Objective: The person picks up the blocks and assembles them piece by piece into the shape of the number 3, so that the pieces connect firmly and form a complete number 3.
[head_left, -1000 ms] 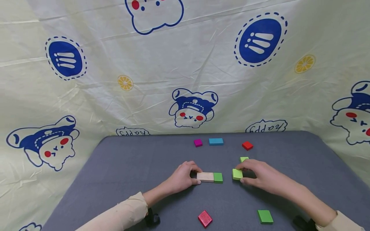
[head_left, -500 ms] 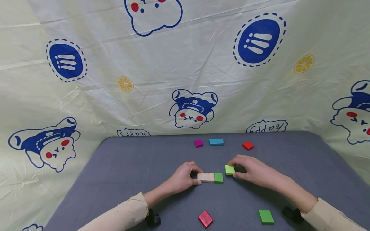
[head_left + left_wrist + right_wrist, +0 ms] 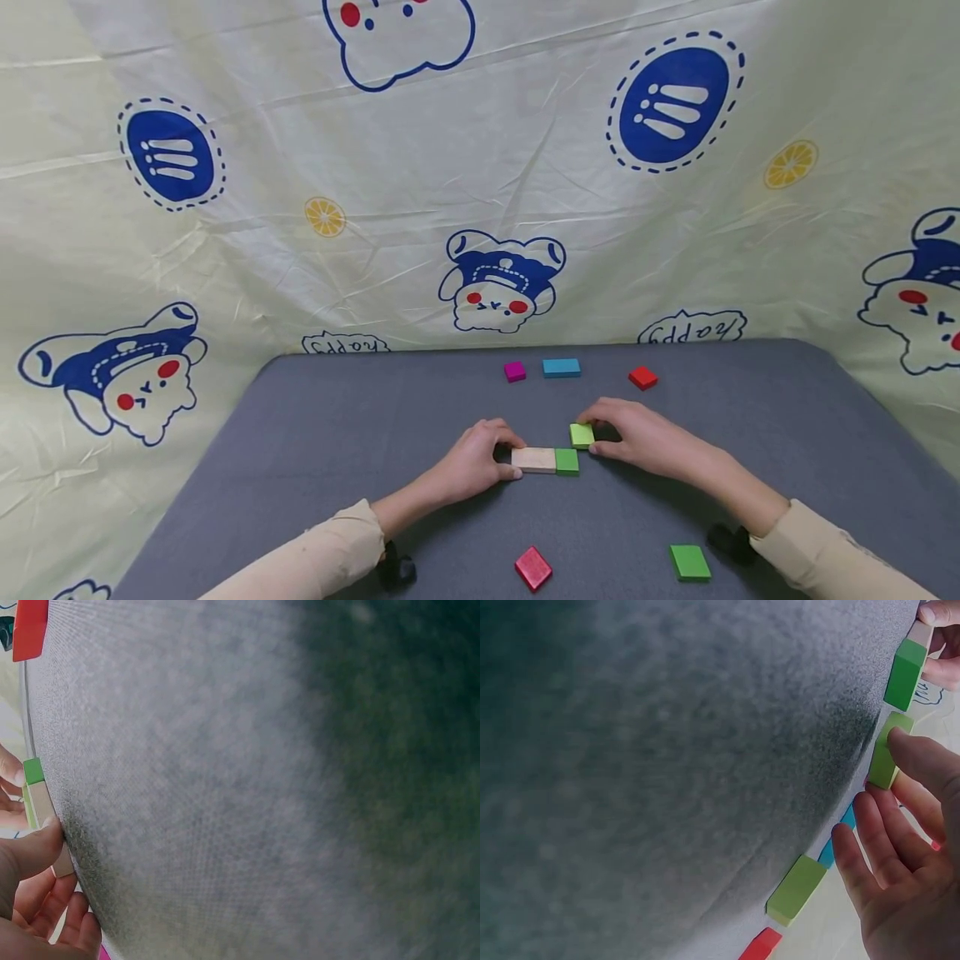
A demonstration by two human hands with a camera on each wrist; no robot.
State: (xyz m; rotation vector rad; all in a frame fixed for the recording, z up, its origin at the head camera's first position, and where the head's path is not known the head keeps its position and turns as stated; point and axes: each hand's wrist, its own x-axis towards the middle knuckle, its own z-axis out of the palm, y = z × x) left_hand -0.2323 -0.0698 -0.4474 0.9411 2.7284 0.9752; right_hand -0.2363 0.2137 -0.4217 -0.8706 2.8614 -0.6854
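Note:
A plain wooden block (image 3: pixel 534 460) lies on the grey cloth, its left end gripped between the thumb and fingers of my left hand (image 3: pixel 476 462). Against its right end sits a small green block (image 3: pixel 567 462). Just behind that green block, my right hand (image 3: pixel 641 437) pinches a light green block (image 3: pixel 581 436) by its right side. The right wrist view shows the thumb on this light green block (image 3: pixel 885 754), with the other fingers loosely bent. Whether it touches the row is unclear.
Farther back lie a magenta block (image 3: pixel 514 372), a blue block (image 3: pixel 562 367) and an orange-red block (image 3: pixel 642 377). Nearer are a red block (image 3: pixel 533 568) and a green block (image 3: pixel 689 563). Another light green block (image 3: pixel 796 891) is hidden behind my right hand in the head view.
My right hand has carried the light green block leftward and slightly back, from right of the green block to behind it. My left hand has stayed on the wooden block.

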